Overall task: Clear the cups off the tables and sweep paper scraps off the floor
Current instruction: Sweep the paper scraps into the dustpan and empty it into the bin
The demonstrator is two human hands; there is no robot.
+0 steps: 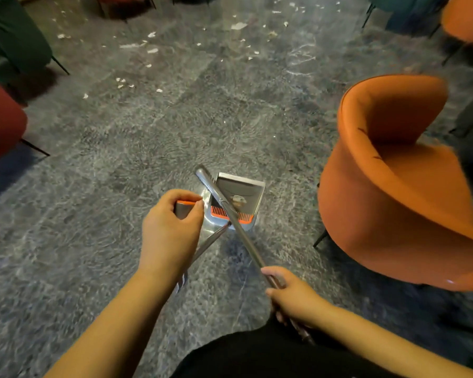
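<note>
Two orange armchairs stand at the right (the farther cut off). One dustpan sits on the floor, its pole's orange-capped grip pinched by the left hand. The right hand grips one broom pole; bristles hidden. Dozens of paper scraps lie beyond, blurred.

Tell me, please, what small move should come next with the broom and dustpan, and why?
Probably carry both forward to the paper scraps. The left hand grips the dustpan handle, the right hand the broom handle, yet the scraps lie farther ahead on the floor.
</note>
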